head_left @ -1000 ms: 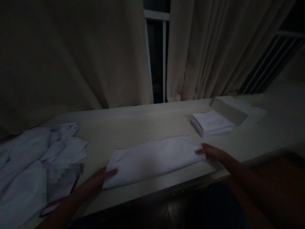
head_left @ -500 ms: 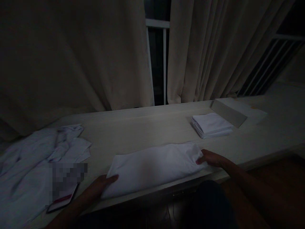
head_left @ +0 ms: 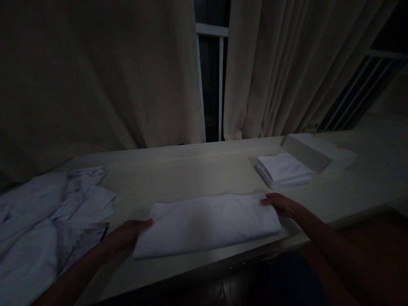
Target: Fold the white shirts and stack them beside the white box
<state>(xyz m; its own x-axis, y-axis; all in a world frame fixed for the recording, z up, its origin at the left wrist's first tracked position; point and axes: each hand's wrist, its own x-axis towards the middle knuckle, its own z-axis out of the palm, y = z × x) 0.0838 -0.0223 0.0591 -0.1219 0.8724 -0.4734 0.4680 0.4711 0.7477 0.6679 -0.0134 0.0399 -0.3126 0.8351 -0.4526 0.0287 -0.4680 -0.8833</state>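
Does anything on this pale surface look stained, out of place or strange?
Two things. The folded white cloth in the middle has a dull, darker patch near its centre; stain or shadow, I cannot tell. At left, coarse square blocks hide part of a flat item beside the crumpled cloths.

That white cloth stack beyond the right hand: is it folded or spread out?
Folded. The compact, squarish white cloth stack shows layers along its left edge, beyond the right hand.

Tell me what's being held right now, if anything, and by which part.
A folded white cloth, held at both ends: the left hand grips its left edge, the right hand its far right corner.
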